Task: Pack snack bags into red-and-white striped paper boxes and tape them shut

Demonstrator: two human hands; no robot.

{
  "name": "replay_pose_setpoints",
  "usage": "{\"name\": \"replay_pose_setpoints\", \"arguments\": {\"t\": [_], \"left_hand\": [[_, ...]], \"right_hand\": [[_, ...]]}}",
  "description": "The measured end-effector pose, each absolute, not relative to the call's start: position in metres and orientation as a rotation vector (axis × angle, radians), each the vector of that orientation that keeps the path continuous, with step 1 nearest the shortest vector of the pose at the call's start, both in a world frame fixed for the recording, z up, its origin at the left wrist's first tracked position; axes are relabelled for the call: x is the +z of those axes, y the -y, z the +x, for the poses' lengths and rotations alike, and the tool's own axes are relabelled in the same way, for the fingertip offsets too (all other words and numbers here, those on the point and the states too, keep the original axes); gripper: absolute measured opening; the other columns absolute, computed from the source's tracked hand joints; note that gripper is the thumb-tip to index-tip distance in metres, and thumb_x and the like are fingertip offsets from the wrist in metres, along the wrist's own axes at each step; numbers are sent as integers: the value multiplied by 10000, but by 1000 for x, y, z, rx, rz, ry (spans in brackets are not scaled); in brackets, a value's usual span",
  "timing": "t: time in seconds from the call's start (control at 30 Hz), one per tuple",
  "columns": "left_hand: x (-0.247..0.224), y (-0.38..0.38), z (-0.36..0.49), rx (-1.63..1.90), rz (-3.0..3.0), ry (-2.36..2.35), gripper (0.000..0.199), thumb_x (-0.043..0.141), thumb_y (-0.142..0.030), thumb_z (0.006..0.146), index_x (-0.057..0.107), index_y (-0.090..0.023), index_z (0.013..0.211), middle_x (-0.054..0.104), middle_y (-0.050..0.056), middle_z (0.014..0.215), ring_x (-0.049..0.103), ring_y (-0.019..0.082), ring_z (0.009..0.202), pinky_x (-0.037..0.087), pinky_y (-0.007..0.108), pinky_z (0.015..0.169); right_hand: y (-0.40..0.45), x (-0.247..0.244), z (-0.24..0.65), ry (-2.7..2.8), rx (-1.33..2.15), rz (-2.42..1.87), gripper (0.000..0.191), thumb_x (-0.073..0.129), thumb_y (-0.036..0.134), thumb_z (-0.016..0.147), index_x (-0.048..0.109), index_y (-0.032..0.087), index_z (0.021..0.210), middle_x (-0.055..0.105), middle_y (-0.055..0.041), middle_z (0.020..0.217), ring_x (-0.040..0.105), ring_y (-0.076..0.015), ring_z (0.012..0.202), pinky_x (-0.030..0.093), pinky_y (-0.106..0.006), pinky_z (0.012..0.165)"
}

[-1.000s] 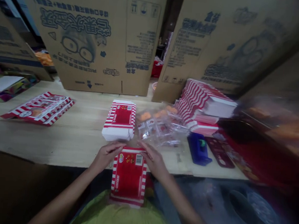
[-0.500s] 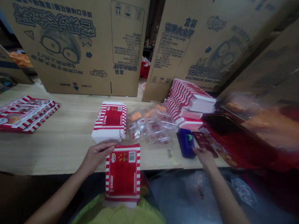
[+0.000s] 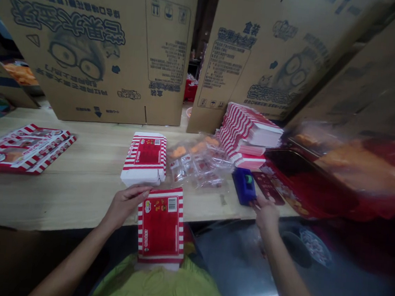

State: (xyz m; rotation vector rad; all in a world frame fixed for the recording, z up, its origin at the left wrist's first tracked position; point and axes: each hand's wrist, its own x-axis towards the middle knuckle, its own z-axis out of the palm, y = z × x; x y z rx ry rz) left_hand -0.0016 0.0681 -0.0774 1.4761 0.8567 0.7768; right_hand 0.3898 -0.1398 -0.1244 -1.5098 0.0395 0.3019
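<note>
My left hand pinches the upper left edge of a red and white striped box. That flat carton hangs over the table's front edge, close to my body, with a white flap at its lower end. At the near end of a blue tape dispenser is my right hand, its fingers closed. Whatever those fingertips grip is too small to make out. A green roll shows in the dispenser. Just beyond my left hand lies a pile of similar striped cartons.
Clear bags of orange snacks and sachets lie mid-table. Behind the dispenser is a tall stack of striped cartons. Printed striped packaging lies at left. Large cardboard boxes wall the back. A red tray stands at right.
My right hand has turned and moved slightly left against the end of the tape dispenser. My left hand keeps its hold on the striped box. The whole view has shifted slightly.
</note>
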Motion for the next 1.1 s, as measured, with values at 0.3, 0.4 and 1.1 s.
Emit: {"name": "replay_pose_setpoints", "arguments": {"t": [0.3,0.4,1.1], "left_hand": [[-77,-66,-5,786,1532,-878,340,724,-430,685,747,-199,934,700,71,1028,627,229,983,521,321,856],[-76,-65,-4,799,1546,-878,331,711,-416,707,742,-193,950,697,76,1032,626,229,983,521,322,852],[-15,-11,14,1580,2566,-554,470,609,-38,791,593,-227,1221,581,123,1176,600,187,1063,540,285,870]], "right_hand": [[146,-151,366,-107,389,-1331,279,779,194,539,507,161,589,569,14,598,593,-125,574,586,-312,631],[150,-145,348,-82,460,-1299,324,841,216,465,556,142,600,592,3,590,575,-108,545,550,-235,531],[48,16,154,491,929,-857,417,770,252,654,375,219,785,637,35,645,551,-94,504,402,-174,448]]}}
